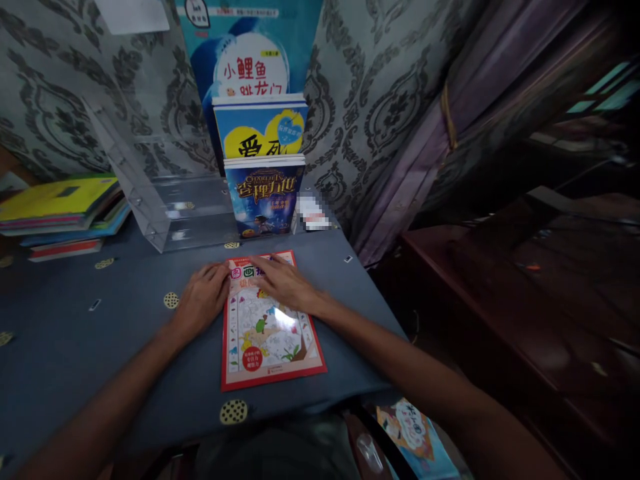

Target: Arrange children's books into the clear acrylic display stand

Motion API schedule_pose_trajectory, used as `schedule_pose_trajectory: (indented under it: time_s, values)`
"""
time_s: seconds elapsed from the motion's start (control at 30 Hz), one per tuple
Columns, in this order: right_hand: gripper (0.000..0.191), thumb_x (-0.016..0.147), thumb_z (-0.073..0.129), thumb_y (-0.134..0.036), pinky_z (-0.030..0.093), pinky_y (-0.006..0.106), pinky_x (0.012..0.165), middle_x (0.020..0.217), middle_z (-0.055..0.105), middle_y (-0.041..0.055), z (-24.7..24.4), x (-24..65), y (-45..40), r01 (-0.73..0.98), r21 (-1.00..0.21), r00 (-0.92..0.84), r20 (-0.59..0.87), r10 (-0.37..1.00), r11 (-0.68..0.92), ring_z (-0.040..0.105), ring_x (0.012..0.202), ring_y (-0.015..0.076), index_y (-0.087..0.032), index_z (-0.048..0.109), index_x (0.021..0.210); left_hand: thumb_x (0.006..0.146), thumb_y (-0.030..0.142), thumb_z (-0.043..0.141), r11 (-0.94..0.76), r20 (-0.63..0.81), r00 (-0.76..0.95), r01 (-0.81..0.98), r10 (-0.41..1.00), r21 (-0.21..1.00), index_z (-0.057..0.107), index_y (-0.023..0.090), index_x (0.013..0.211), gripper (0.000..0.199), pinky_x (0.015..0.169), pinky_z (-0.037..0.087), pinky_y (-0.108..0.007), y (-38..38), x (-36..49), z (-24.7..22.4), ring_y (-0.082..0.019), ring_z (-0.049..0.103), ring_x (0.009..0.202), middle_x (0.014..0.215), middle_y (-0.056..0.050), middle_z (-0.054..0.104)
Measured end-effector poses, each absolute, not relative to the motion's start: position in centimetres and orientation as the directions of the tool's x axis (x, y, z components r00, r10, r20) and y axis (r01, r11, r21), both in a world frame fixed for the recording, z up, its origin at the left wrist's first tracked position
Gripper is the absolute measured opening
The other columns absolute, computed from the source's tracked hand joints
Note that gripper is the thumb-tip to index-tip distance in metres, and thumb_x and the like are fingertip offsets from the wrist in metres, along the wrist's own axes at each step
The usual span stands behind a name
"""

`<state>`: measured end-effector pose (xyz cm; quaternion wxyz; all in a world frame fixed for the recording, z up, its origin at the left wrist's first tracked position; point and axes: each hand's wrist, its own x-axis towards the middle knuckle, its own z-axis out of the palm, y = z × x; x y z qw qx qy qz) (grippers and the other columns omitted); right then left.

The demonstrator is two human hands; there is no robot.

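Note:
A red-bordered picture book (273,333) lies face up on the table, its cover showing line drawings with a few coloured figures. My right hand (285,283) rests flat across the upper part of this cover with its fingers stretched out. At the book's upper left edge is my left hand (205,293), palm down on the table, its fingers loosely bent and their tips touching the edge. Behind the book, a dark blue book (265,203) stands upright at the front of a clear acrylic rack (195,213).
Further back in the rack stand a blue-and-yellow book (260,127) and a tall teal book (255,40). Stacked books (65,207) lie at the left. A white card (315,213) is beside the rack. Below the table edge is another colourful book (413,433). A dark red surface (475,300) stands right.

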<state>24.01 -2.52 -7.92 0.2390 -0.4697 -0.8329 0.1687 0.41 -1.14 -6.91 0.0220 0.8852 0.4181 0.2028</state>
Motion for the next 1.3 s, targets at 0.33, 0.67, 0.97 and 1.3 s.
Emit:
schedule_pose_trajectory:
  time_s: [0.33, 0.67, 0.97, 1.3]
  values:
    - [0.045, 0.105, 0.040, -0.046, 0.053, 0.036, 0.093, 0.109, 0.080, 0.0070, -8.6, 31.6, -1.2, 0.551, -0.766, -0.123, 0.316, 0.941, 0.330, 0.073, 0.104, 0.0227, -0.020, 0.077, 0.110, 0.103, 0.032, 0.036, -0.677, 0.327, 0.607, 0.718, 0.724, 0.163, 0.061, 0.018, 0.111, 0.030, 0.097, 0.053, -0.053, -1.0, 0.4, -6.5, -0.033, 0.062, 0.117, 0.121, -0.016, 0.071]
    - [0.033, 0.104, 0.045, -0.031, 0.050, 0.032, 0.092, 0.111, 0.078, 0.0066, -8.3, 31.2, -1.8, 0.604, -0.709, -0.183, 0.321, 0.929, 0.364, 0.070, 0.103, 0.0206, -0.017, 0.073, 0.115, 0.104, 0.044, 0.040, -0.861, 0.230, 0.835, 0.451, 0.500, 0.236, 0.060, 0.016, 0.124, 0.040, 0.116, 0.039, -0.054, -2.3, 7.6, -5.1, -0.030, 0.054, 0.134, 0.136, -0.016, 0.064]
    - [0.034, 0.104, 0.045, -0.027, 0.051, 0.032, 0.093, 0.114, 0.077, 0.0072, -7.6, 31.0, -2.3, 0.624, -0.682, -0.223, 0.312, 0.924, 0.381, 0.070, 0.102, 0.0203, -0.016, 0.071, 0.121, 0.099, 0.061, 0.046, -0.936, 0.011, 0.944, 0.325, 0.329, 0.137, 0.041, 0.024, 0.150, 0.064, 0.122, 0.021, -0.068, -10.3, 7.6, -5.5, -0.038, 0.025, 0.155, 0.163, -0.016, 0.038]
    - [0.034, 0.101, 0.049, -0.027, 0.043, 0.048, 0.116, 0.140, 0.066, 0.0146, -9.2, 31.0, -0.8, 0.638, -0.584, -0.330, 0.382, 0.863, 0.502, 0.053, 0.141, 0.0259, -0.015, 0.067, 0.127, 0.104, 0.052, 0.038, -0.930, 0.017, 0.933, 0.358, 0.360, 0.081, 0.042, 0.024, 0.151, 0.054, 0.122, 0.022, -0.067, -8.0, 8.1, -5.9, -0.037, 0.027, 0.155, 0.159, -0.014, 0.045]
